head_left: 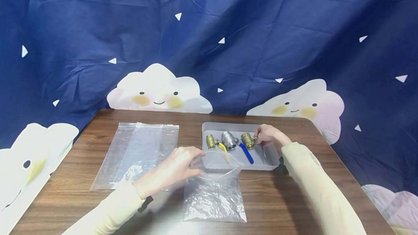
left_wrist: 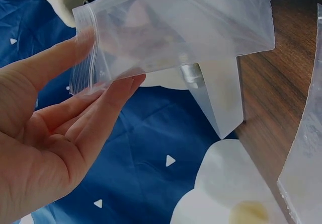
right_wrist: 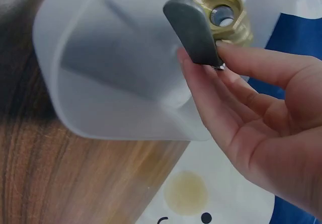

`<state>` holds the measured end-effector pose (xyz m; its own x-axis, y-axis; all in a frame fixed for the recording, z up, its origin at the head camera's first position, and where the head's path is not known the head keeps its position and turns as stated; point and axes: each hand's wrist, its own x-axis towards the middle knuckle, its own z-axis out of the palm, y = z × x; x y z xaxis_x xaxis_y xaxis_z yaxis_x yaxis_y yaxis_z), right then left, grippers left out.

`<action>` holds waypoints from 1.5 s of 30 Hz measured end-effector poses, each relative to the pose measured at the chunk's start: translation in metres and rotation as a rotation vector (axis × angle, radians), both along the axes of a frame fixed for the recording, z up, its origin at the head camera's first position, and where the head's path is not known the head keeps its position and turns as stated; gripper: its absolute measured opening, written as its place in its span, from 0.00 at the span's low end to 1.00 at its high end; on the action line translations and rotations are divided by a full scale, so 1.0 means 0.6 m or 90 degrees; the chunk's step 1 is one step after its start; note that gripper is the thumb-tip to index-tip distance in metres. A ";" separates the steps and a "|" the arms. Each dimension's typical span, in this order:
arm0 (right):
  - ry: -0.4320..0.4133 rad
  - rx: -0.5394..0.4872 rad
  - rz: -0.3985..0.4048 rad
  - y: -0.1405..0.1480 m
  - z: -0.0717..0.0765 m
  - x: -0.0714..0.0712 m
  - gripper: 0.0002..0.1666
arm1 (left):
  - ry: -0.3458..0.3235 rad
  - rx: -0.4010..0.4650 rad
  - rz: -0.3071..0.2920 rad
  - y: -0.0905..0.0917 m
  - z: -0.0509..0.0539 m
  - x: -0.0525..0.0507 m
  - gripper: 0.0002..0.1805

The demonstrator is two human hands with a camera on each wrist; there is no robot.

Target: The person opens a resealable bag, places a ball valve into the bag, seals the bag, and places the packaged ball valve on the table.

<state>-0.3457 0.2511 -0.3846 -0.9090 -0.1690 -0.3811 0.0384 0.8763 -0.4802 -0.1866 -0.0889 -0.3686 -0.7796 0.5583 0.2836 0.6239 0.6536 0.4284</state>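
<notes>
My left hand (head_left: 176, 164) holds the mouth of a clear zip-lock bag (head_left: 213, 198) at its left side, thumb and fingers apart. The bag's mouth gapes and its lower part lies on the table. Over the right end of a grey plastic tray (head_left: 261, 167), my right hand (head_left: 268, 133) pinches a brass ball valve (head_left: 248, 140) by its grey metal lever (right_wrist: 193, 32), near the stem. To its left in the tray lie a silver ball valve with a blue handle (head_left: 246, 153) and a smaller brass ball valve with a yellow handle (head_left: 223, 147).
More flat clear zip-lock bags (head_left: 140, 155) lie overlapping on the left of the brown wooden table (head_left: 277, 198). A blue curtain (head_left: 196, 46) with white clouds and triangles hangs behind the table and at its sides.
</notes>
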 end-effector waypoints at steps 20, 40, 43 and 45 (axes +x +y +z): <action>0.002 -0.115 0.024 0.016 0.007 0.014 0.21 | 0.013 -0.002 -0.005 -0.002 0.001 0.001 0.25; 0.144 -0.134 0.038 0.007 0.072 0.060 0.23 | 0.017 0.002 -0.008 -0.001 0.005 0.001 0.24; 0.156 -0.145 0.052 0.000 0.086 0.072 0.23 | 0.019 0.001 -0.005 -0.001 0.004 0.001 0.24; 0.166 -0.152 0.065 -0.006 0.096 0.083 0.23 | 0.023 0.000 -0.004 -0.002 0.003 0.000 0.24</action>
